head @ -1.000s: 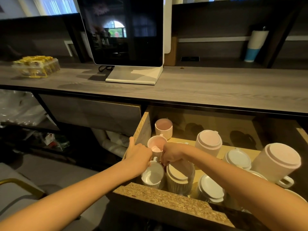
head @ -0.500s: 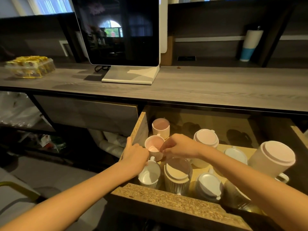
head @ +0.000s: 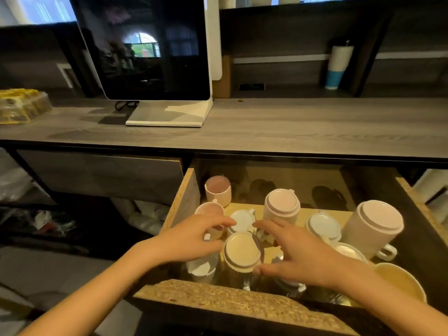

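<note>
both hands are over the open drawer (head: 187,192) under the desk (head: 303,127). the left hand (head: 191,238) arches with loose fingers above a pink cup (head: 208,210), holding nothing, its fingertips right at a small upturned cup (head: 242,219). the right hand (head: 300,253) is spread wide and empty, with its index finger at that same small cup. its thumb is just beside a bigger upturned cup (head: 242,252), which stands between the two hands near the drawer's front left.

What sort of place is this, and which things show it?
Probably a café service counter: a till-style screen stands on the wooden counter, and the open drawer below holds many mugs, mostly upside down.
</note>
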